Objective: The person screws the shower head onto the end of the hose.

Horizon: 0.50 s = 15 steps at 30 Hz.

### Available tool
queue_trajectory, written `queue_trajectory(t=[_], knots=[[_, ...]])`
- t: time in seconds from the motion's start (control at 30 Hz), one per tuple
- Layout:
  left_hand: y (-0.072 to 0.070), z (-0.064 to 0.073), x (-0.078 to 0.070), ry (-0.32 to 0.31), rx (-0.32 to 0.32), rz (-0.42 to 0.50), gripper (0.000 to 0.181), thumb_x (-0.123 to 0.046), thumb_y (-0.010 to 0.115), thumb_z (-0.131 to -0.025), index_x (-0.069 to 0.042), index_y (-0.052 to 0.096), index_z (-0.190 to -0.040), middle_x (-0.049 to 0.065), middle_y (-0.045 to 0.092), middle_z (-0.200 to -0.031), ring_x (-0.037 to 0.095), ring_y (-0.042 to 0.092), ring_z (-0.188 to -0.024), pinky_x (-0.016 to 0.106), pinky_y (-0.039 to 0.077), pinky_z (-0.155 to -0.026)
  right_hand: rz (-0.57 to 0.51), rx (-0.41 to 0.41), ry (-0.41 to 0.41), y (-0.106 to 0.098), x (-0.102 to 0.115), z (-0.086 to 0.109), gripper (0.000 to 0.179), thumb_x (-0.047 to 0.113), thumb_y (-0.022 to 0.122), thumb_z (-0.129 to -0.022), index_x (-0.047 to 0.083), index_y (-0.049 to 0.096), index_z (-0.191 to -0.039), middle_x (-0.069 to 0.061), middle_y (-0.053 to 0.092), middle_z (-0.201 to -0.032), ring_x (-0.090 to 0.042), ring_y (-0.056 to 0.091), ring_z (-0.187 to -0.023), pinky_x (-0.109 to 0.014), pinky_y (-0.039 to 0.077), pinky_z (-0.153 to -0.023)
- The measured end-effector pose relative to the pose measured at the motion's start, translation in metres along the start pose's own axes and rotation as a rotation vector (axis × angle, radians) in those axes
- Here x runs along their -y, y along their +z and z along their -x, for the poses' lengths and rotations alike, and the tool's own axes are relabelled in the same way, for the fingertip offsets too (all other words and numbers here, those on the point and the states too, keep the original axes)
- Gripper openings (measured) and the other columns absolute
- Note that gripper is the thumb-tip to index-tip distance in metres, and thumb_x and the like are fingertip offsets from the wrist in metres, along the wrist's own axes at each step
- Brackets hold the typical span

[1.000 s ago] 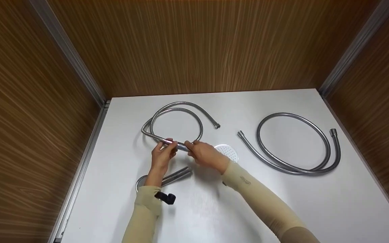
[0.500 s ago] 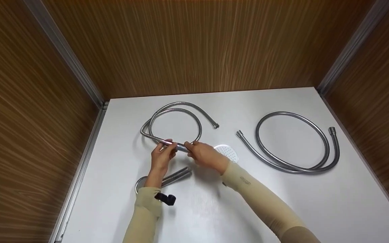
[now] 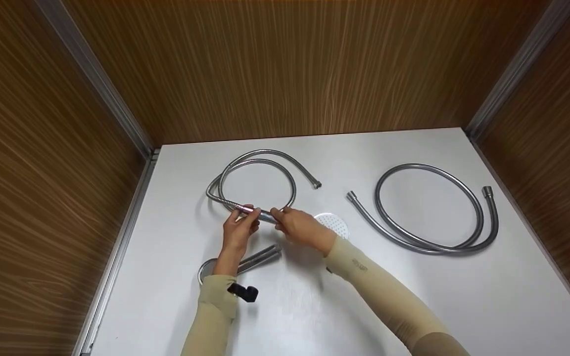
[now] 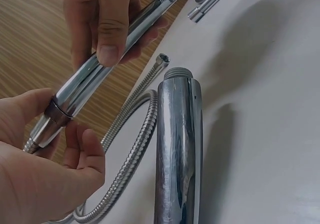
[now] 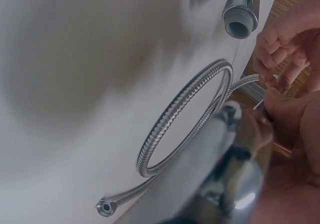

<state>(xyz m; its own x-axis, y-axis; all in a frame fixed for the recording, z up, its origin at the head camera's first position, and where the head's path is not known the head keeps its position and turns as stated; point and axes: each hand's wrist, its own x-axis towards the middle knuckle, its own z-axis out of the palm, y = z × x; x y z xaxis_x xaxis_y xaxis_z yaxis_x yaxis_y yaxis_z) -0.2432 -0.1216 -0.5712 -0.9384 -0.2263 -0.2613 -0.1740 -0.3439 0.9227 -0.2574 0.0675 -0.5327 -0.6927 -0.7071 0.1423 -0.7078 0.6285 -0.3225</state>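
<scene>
My left hand pinches the metal end nut of a ribbed shower hose, with thumb and fingers about it. That nut meets the lower end of a chrome shower head's handle, and no gap shows between them. Higher up the same handle, my right hand grips it. The white dotted spray face shows behind the right wrist, partly covered. From the nut the hose runs left and loops on the table, its other end nut lying free.
A second chrome shower head lies under the left forearm, its threaded end bare. On the right, a smooth grey hose lies coiled. Wood-grain panels enclose the white table at the back and sides.
</scene>
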Motion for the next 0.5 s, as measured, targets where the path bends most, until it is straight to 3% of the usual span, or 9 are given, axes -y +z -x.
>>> queue_trajectory(t=[0.3, 0.5], knots=[[0.001, 0.0006, 0.0012, 0.003, 0.01, 0.013, 0.037, -0.007, 0.079, -0.093, 0.008, 0.062, -0.122, -0.002, 0.069, -0.078, 0.011, 0.066, -0.075, 0.023, 0.054, -0.07, -0.004, 0.011, 0.013, -0.0016, 0.0004, 0.0023, 0.022, 0.012, 0.063, -0.105, 0.0, 0.057, -0.122, -0.023, 0.068, -0.095, -0.039, 0.068, -0.076, -0.05, 0.059, -0.069], [0.0019, -0.0003, 0.0013, -0.004, 0.009, 0.015, 0.027, -0.008, 0.079, -0.093, 0.002, 0.067, -0.115, -0.003, 0.069, -0.077, 0.011, 0.065, -0.074, 0.024, 0.055, -0.071, 0.002, 0.01, 0.018, -0.0035, 0.0, 0.0025, 0.023, 0.014, 0.063, -0.105, 0.001, 0.057, -0.123, -0.022, 0.068, -0.095, -0.038, 0.068, -0.077, -0.049, 0.06, -0.07]])
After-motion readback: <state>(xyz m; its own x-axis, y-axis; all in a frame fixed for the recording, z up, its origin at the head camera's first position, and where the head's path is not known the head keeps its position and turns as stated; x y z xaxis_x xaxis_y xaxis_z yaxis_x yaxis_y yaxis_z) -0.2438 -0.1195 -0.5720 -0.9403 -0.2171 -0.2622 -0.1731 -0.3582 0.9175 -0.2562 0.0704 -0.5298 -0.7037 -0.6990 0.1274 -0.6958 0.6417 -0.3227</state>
